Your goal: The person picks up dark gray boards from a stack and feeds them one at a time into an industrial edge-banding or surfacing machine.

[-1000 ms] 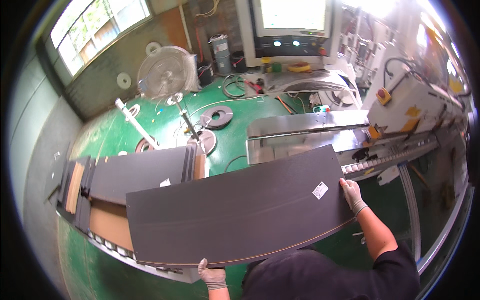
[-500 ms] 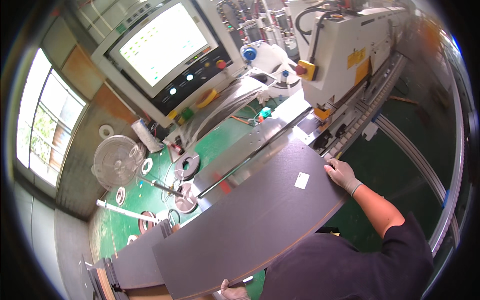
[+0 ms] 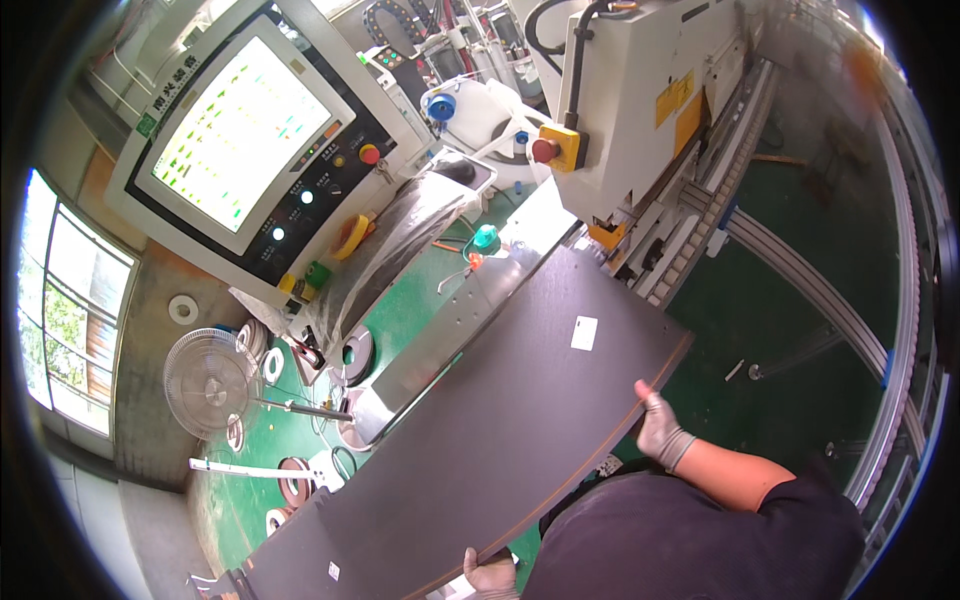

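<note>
I hold a long dark grey board (image 3: 500, 430) flat in front of me, with a small white label near its far right end. My right hand (image 3: 655, 425), in a grey work glove, grips the near edge close to the right corner. My left hand (image 3: 488, 573) grips the same near edge lower down, by my dark shirt. The board's far right end lies next to a metal feed table (image 3: 450, 310) of a white edge-working machine (image 3: 640, 110).
A control panel with a lit screen (image 3: 250, 140) stands at the upper left. A floor fan (image 3: 210, 380) and rolls of edge tape (image 3: 355, 355) sit on the green floor. A curved roller rail (image 3: 900, 330) runs along the right. More dark boards (image 3: 290, 555) lie at the lower left.
My view has swung right and up toward the machine. The board has travelled with my hands from the stack of boards toward the metal feed table.
</note>
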{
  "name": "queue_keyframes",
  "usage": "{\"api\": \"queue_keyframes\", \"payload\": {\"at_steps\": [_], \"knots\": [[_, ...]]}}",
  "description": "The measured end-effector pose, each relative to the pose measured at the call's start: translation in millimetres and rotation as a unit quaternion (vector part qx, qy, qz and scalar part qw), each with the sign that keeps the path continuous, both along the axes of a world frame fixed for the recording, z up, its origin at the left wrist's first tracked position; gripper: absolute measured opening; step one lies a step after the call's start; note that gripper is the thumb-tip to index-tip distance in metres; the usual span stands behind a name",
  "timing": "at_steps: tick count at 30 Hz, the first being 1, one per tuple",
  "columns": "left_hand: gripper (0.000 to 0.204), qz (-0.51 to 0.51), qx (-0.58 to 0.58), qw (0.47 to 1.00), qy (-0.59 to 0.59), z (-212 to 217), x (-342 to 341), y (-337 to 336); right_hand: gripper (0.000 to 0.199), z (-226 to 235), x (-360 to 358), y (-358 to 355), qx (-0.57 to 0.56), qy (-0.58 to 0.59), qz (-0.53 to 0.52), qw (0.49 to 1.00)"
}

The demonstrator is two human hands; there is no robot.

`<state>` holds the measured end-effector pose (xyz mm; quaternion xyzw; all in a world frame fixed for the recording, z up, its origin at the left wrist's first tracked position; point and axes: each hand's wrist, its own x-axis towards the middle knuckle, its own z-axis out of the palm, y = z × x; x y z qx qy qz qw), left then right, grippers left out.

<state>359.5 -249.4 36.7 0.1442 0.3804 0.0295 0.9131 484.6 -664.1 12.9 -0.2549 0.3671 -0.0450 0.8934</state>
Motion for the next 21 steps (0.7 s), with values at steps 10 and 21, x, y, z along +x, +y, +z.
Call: {"api": "queue_keyframes", "payload": {"at_steps": [10, 21], "knots": [[0.045, -0.135, -0.136, 0.98, 0.057, 59.1, 52.1, -86.3, 0.047, 41.8, 64.2, -50.7, 0.154, -0.04, -0.058, 0.985], [0.077, -0.649, -0.016, 0.759, -0.043, 29.2, 107.3, -164.5, 0.047, 21.2, 105.5, -214.7, -0.063, -0.039, -0.096, 0.993]]}}
